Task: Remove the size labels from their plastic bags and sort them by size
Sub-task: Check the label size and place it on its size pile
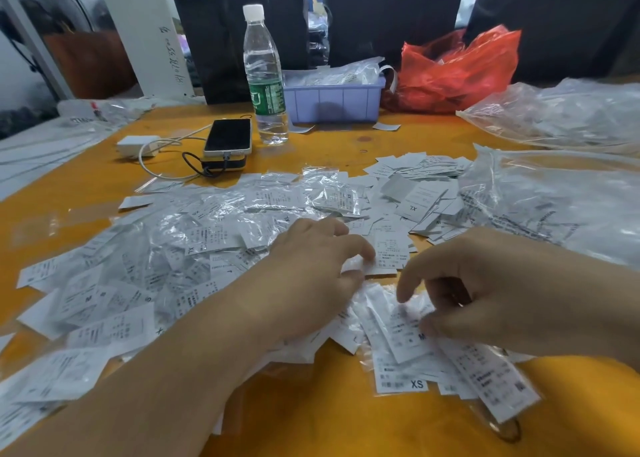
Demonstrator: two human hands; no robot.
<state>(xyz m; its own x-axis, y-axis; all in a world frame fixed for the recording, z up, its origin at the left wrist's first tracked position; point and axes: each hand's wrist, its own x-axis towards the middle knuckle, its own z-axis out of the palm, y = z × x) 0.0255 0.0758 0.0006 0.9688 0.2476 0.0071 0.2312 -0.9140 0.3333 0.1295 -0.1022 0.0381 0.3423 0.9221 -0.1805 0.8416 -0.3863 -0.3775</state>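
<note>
Head view has you bent over an orange table (311, 418) with size labels spread across most of it, many of them in clear plastic sleeves. Your left hand (311, 276) reaches forward with fingers curled and thumb closing on a white label (389, 252), pinching its near edge, likely to lift it clear of the heap. Your right hand (485, 297) hovers over a small fan of labels (405, 332) just in front of you, fingers bent down onto an M label as if pinching it, though motion blur hides how firm that hold is. An XS label (403, 384) lies at the near edge of that fan, so sizes look mixed there and sorting seems early. Bare labels marked XL (415, 200) are piled farther right, apparently a sorted group kept apart from the bagged heap (166, 248) on your left. Crumpled clear bags (554, 193) sit at the right, probably the emptied ones, out of your working space.
</note>
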